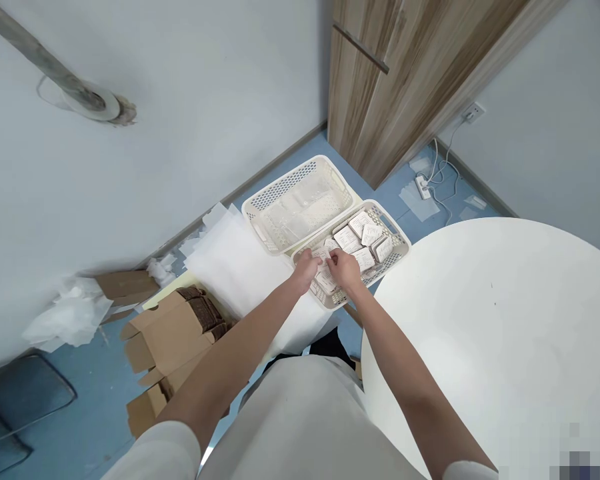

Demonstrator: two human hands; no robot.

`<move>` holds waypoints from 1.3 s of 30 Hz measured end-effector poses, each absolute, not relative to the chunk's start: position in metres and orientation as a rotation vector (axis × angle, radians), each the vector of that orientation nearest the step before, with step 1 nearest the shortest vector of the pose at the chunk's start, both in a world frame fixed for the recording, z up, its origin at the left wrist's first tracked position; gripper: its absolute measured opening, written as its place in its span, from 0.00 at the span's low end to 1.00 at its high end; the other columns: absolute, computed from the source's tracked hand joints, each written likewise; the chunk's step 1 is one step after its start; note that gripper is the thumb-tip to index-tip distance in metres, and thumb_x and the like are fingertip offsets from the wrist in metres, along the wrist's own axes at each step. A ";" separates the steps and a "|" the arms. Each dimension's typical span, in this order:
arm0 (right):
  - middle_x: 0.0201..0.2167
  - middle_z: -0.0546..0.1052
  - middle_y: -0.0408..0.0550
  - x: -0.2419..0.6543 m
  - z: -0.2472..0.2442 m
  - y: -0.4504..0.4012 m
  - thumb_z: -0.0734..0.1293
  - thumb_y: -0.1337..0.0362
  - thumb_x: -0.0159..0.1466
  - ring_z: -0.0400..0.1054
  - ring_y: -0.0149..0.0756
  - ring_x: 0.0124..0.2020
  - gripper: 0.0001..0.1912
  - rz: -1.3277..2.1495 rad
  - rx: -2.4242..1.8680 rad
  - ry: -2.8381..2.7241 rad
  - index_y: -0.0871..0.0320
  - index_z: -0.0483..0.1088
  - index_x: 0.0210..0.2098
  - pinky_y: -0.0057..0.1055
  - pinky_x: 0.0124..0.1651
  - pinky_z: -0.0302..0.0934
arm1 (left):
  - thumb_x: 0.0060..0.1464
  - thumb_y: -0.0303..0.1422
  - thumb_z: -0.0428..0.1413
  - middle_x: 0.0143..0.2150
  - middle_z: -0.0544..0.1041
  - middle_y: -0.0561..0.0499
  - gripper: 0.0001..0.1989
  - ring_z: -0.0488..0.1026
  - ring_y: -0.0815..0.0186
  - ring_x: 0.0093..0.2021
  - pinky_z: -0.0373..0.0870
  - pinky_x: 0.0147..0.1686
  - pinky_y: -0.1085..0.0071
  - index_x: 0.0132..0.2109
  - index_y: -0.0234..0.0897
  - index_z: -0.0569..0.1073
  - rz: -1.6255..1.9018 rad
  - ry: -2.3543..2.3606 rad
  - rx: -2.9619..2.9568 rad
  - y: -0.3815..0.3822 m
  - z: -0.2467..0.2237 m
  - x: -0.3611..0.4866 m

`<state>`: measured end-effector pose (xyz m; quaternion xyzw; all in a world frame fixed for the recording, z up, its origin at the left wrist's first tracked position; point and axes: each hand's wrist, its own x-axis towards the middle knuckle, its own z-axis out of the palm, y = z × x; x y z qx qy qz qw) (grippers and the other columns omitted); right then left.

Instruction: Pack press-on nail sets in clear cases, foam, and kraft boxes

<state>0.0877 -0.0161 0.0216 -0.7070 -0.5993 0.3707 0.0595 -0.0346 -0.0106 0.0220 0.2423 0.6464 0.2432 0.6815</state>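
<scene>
Both of my hands reach into the near white plastic basket (pixel 399 248), which holds several small white cards with printed lines (pixel 347 239). My left hand (pixel 307 268) is at the basket's left end, its fingers closed on a small printed card (pixel 321 254). Close beside it, my right hand (pixel 345 271) has its thumb and fingertips pinched at the same card's right side. More printed cards lie under and around my fingers. Behind this basket stands a second white basket (pixel 250 208) with clear plastic bags (pixel 300 200) in it.
White sheets (pixel 230 257) lie left of the baskets, beside folded brown cardboard boxes (pixel 173 333). A round white table (pixel 480 320) stands at the right. Behind are a wooden cabinet (pixel 375 100) and a power strip (pixel 423 187) with cables on the blue floor.
</scene>
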 end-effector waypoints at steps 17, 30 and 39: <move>0.29 0.74 0.47 0.102 0.099 -0.113 0.63 0.56 0.54 0.67 0.33 0.29 0.15 1.218 -1.692 -1.057 0.59 0.67 0.36 0.31 0.33 0.62 | 0.44 0.33 0.57 0.30 0.73 0.51 0.10 0.69 0.69 0.30 0.67 0.35 0.69 0.35 0.35 0.71 0.813 1.269 0.841 -0.081 0.095 -0.056; 0.40 0.72 0.49 0.081 0.138 -0.235 0.59 0.67 0.54 0.66 0.38 0.44 0.06 0.688 -1.666 -1.036 0.56 0.68 0.27 0.38 0.44 0.61 | 0.36 0.33 0.63 0.39 0.69 0.52 0.19 0.70 0.71 0.35 0.68 0.42 0.65 0.38 0.36 0.69 0.746 0.906 0.716 -0.182 0.129 -0.071; 0.44 0.71 0.50 0.104 0.159 -0.303 0.58 0.63 0.58 0.67 0.36 0.43 0.10 0.699 -1.544 -0.816 0.56 0.67 0.37 0.37 0.44 0.63 | 0.38 0.29 0.62 0.36 0.73 0.49 0.22 0.71 0.70 0.36 0.68 0.42 0.67 0.43 0.35 0.67 0.629 0.771 0.952 -0.223 0.138 -0.037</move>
